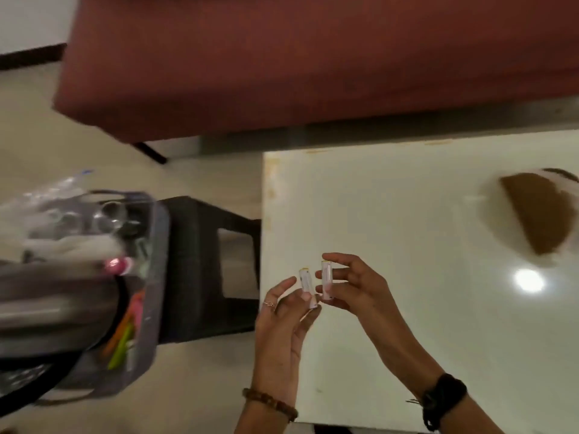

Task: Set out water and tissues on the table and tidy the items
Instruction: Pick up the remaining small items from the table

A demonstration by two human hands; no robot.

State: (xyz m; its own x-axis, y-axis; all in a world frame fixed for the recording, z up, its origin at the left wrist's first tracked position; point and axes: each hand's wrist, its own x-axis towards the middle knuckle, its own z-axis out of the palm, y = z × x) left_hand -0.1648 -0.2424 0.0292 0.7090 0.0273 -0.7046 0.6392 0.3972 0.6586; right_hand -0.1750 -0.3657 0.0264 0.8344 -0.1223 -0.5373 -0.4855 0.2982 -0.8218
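Observation:
Over the near left corner of the white table [407, 214], each of my hands holds a small white cylinder with a yellow tip, upright. My left hand [282, 321] pinches one small cylinder [306, 287] between thumb and fingers. My right hand [351, 286] grips the other small cylinder [326, 278] just to its right. The two cylinders are close together but apart. A grey basket [150, 277] at the left holds clear plastic bottles [106, 214], white tissue-like material [72, 249] and coloured items. The view is blurred.
A dark stool [206, 264] stands between the basket and the table. A dark red sofa [313, 57] runs along the far side. A brown and white object [539, 211] lies at the table's right edge. A lamp glare [529, 280] shines on the tabletop.

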